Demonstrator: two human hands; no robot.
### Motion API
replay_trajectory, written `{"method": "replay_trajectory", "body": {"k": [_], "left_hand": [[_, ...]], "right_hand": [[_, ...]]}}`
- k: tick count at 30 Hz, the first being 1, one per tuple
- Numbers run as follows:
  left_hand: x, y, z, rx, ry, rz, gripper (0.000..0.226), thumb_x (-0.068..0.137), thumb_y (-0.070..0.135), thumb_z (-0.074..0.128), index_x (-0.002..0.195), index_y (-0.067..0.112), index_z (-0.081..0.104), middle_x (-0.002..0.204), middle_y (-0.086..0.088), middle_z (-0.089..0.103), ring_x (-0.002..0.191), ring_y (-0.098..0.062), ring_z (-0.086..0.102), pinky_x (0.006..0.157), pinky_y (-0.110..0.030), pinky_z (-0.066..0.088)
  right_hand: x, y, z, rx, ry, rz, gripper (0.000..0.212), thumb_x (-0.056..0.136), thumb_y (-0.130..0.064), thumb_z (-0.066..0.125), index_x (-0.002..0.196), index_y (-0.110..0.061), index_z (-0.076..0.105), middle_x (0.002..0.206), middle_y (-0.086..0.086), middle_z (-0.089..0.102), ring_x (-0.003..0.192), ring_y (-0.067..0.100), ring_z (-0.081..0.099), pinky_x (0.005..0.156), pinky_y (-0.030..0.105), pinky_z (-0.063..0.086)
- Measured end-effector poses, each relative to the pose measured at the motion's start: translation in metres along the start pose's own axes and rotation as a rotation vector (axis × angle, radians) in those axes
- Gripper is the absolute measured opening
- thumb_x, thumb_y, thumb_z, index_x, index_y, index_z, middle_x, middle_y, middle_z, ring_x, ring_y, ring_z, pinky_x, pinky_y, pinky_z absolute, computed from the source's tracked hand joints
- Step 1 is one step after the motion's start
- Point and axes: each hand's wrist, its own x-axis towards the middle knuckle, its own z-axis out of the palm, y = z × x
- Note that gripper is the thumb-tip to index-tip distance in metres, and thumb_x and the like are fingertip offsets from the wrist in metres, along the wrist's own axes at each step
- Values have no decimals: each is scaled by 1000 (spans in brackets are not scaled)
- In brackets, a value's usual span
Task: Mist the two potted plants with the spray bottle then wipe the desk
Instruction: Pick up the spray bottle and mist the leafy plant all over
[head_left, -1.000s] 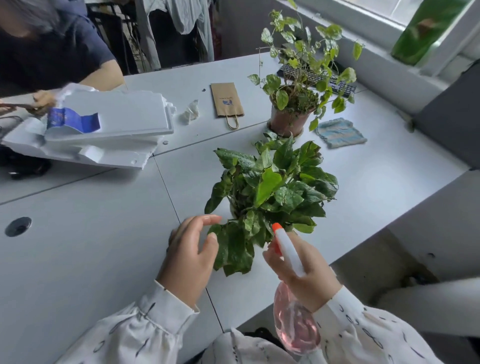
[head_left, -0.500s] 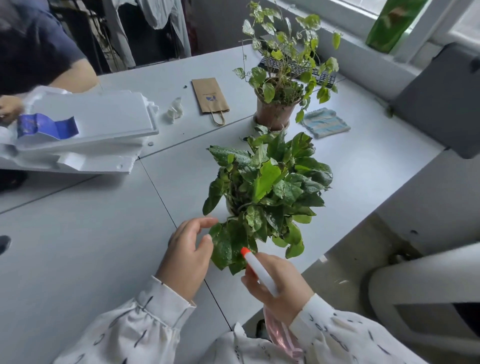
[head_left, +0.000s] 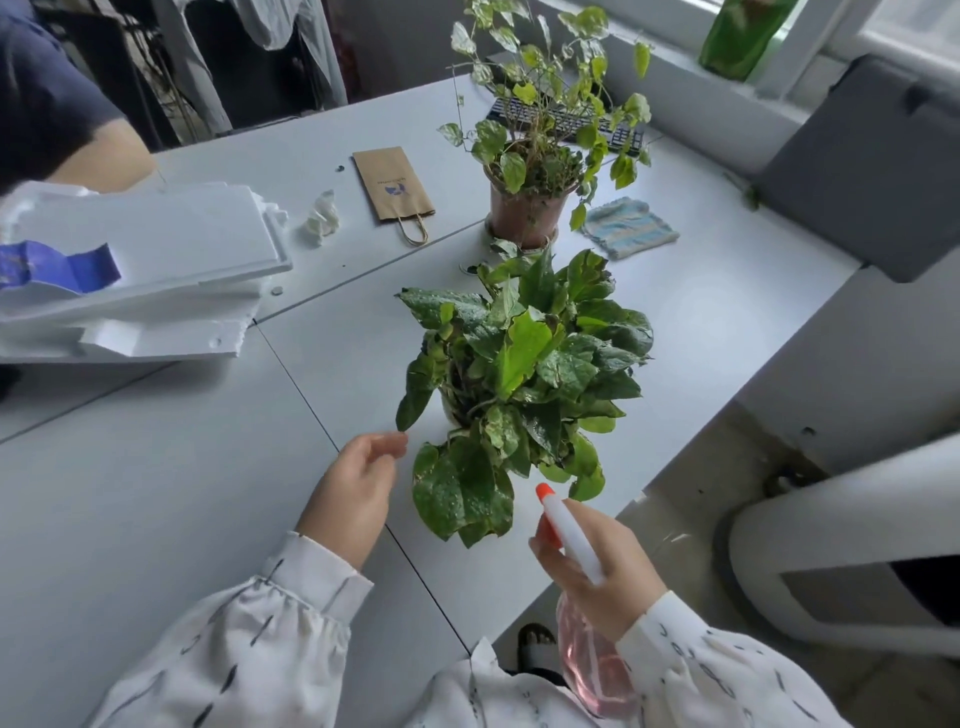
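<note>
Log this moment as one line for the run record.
phase: misting near plant | right hand: grips spray bottle, nozzle toward wet leaves | left hand: empty, beside leaves | cloth: lying by far plant

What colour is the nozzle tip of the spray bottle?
Orange-red, on the spray bottle with its white head and pink body, gripped by the right hand; head view.

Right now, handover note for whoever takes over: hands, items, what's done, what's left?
Left hand: open, holds nothing, beside the near plant.
Right hand: grips the spray bottle, nozzle aimed at that plant.
Far plant: in its brown pot further back; the cloth lies beside it on the desk.
Done: near plant's leaves carry droplets.
Left: the far plant shows no clear wetting, so mist it, then wipe the desk.
</note>
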Motion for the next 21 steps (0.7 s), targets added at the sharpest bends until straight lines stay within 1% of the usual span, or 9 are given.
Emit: {"method": "replay_trajectory", "body": {"k": [2, 3, 6, 8, 11, 13, 17, 19, 21], "left_hand": [[12, -3, 1, -325, 38, -250, 24, 98, 27, 40, 95, 17, 62, 114, -9, 66, 92, -22, 62, 87, -38, 43], [18, -7, 2, -505, 9, -402, 34, 96, 40, 42, 97, 12, 60, 114, -13, 64, 90, -26, 62, 86, -40, 43], [25, -13, 7, -862, -272, -685, 81, 79, 73, 46, 123, 6, 51, 128, -22, 58, 113, -40, 58, 98, -57, 41], [18, -7, 20, -959, -443, -722, 89, 75, 80, 41, 124, 7, 55, 125, -24, 61, 117, -44, 55, 96, -62, 42], [11, 6, 49, -969, -377, -770, 79, 74, 77, 48, 112, 10, 61, 116, -24, 64, 116, -46, 54, 97, -67, 36], [11, 11, 68, -1005, -378, -789, 77, 72, 76, 53, 111, 9, 59, 119, -24, 60, 119, -48, 49, 101, -69, 31], [13, 29, 100, -1100, -448, -779, 74, 77, 75, 47, 113, 11, 59, 114, -24, 59, 123, -49, 47, 101, -66, 34], [16, 39, 108, -1160, -526, -727, 77, 79, 77, 40, 122, 16, 59, 124, -23, 57, 124, -50, 46, 95, -66, 37], [21, 49, 114, -1133, -539, -691, 75, 80, 78, 33, 119, 20, 61, 124, -20, 58, 123, -50, 46, 99, -67, 31]], "right_hand": [[1, 1, 0, 48, 26, 44, 22, 91, -23, 61, 72, -15, 53, 70, 4, 61, 65, 17, 56, 65, 31, 47], [2, 1, -1, 71, 36, 45, 21, 90, -22, 62, 72, -15, 53, 69, 3, 61, 64, 15, 55, 63, 28, 45], [3, 6, -4, 139, 47, 47, 14, 89, -23, 65, 78, -20, 57, 75, -5, 63, 69, 7, 57, 64, 20, 45], [2, 13, -6, 190, 71, 85, 9, 88, -27, 67, 86, -25, 59, 83, -7, 65, 79, 7, 61, 71, 23, 50], [1, 21, -7, 209, 95, 121, 10, 87, -30, 68, 90, -27, 60, 88, -7, 66, 84, 12, 62, 77, 35, 54], [2, 26, -6, 195, 94, 129, 10, 86, -30, 68, 91, -27, 59, 89, -8, 66, 84, 12, 63, 76, 37, 55], [5, 36, -5, 180, 116, 119, 11, 87, -28, 68, 92, -26, 59, 88, -10, 65, 83, 5, 61, 72, 26, 49], [6, 39, -2, 201, 134, 127, 11, 87, -24, 68, 92, -25, 58, 89, -10, 64, 85, 4, 60, 72, 22, 45], [8, 42, 1, 225, 154, 147, 13, 86, -22, 68, 94, -23, 58, 91, -11, 64, 86, 2, 59, 72, 19, 44]]}}
